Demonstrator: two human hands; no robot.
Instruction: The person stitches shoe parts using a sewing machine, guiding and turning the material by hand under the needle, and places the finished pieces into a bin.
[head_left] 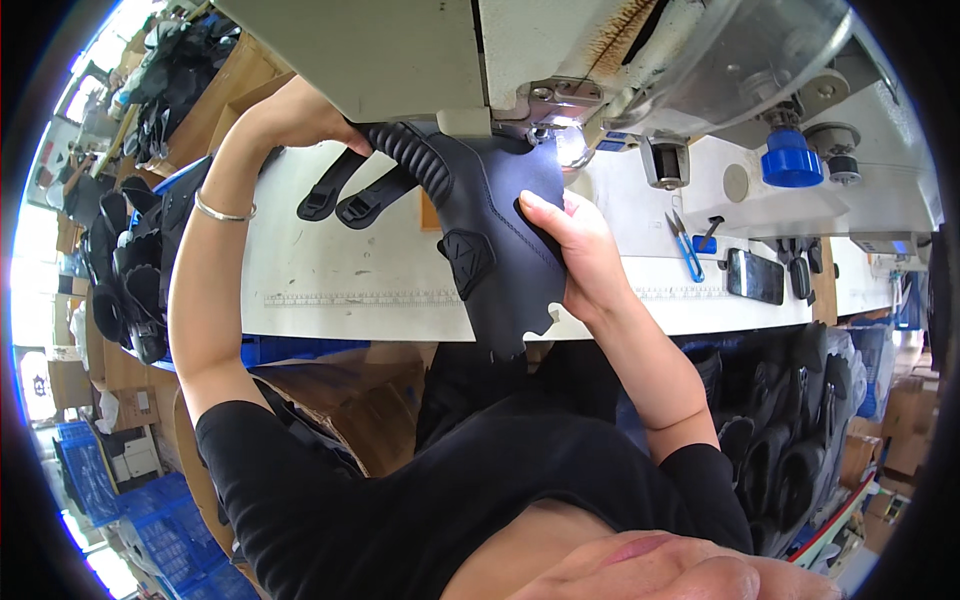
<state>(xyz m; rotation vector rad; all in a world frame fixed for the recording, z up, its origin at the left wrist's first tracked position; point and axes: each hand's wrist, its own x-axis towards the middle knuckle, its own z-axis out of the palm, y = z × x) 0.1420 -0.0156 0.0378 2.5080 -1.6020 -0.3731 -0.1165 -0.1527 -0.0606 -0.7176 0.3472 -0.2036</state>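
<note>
Stretching from 9 o'clock to 3 o'clock, a long white work table [350,250] runs across the middle. A big cream sewing machine [540,45] fills the top, from 11 o'clock round to 2 o'clock. At 4 o'clock, past the near edge of the table, is a big pile of black boot parts [780,430], all packed close together. At 9 o'clock, a smaller heap of black shoe parts [130,265] sits beside the table. The black boot upper [500,240] is near the middle, on the table. Its 12 o'clock end goes under the machine, and its 6 o'clock end pokes out over the table edge. The left hand [295,112], between 10 and 11 o'clock, is right by the bumpy ribbed strip [415,157] of the boot upper. Most of its fingers are hidden, so I cannot tell if they are squeezed on anything. The right hand [583,245], at 2 o'clock, is pinched tight on the boot upper, with its thumb on top. Two black buckle straps [378,195] stick out toward 10 o'clock. A dark phone [755,277] lies flat at 3 o'clock. A round blue knob [792,162] is at 2 o'clock. Blue thread snips [686,255] lie between the phone and the right hand. A thin shiny bangle [225,212] goes around the left wrist.
</note>
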